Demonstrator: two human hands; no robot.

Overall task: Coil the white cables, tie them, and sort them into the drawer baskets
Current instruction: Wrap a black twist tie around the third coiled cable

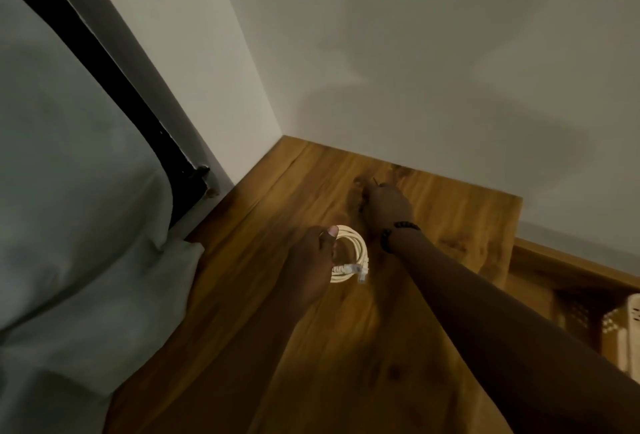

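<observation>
1. Overhead, from the head camera, I see the left hand (311, 260) gripping a coiled white cable (349, 253) over the wooden top (242, 260). Its thumb is curled across the upper part of the loop, and the rest of the fingers are hidden behind the coil.
2. I count several turns in the coil, and two clear plugs (358, 269) stick out at its lower right edge, just beside the palm.
3. Farther back I see the right hand (384, 207) reaching toward the wall, fingers bent down near the wood. A thin dark strand (375, 181) pokes up at its fingertips; it may be a tie pinched there, but the frame is dim and blurred, so I cannot tell what the fingers are doing.
4. I note a dark beaded bracelet (398, 231) on the right wrist, just beside the coil's upper right rim.
5. At the lower right, below the top's edge, I see an open wooden drawer (568, 267) with a pale perforated basket (623, 326) inside, well apart from the cable.
6. On the left I see grey bedding (69, 208) against the wooden top, with a black frame bar (138, 101) running diagonally along the white wall (415, 53).
</observation>
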